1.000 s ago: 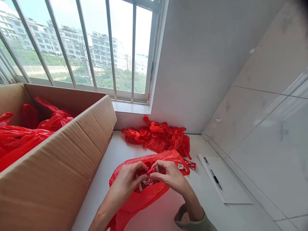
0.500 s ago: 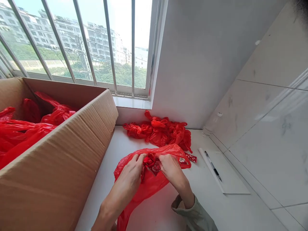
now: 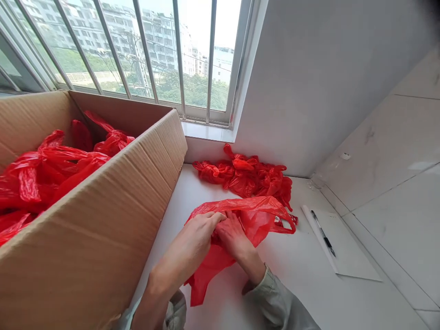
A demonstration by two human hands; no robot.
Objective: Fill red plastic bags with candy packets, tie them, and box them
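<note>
1. Both hands are sitting lower and closer together than a second ago. The patterned packet they were holding up then is no longer showing among the red folds.
2. I am watching my left hand lying across the red bag, with its fingers curling over the bag's upper edge and pinching the plastic there.
3. My right hand is pressing into the same bag just beside the left. Its fingertips are tucked under the folds and under the left fingers, so I cannot tell whether it is gripping anything.
4. The red bag is lying crumpled on the white table, right in front of me. One handle loop is trailing out to the right and a tail of plastic is running back between my wrists.
5. A grey-green sleeve is covering my right forearm.
6. Behind the bag, a pile of red bags is resting against the wall under the window, close to the bag I am handling.
7. On my left, a big cardboard box is standing on the table, and more red bags are filling it.
8. On my right, a pen is lying on a sheet of paper, well apart from both hands.
</note>
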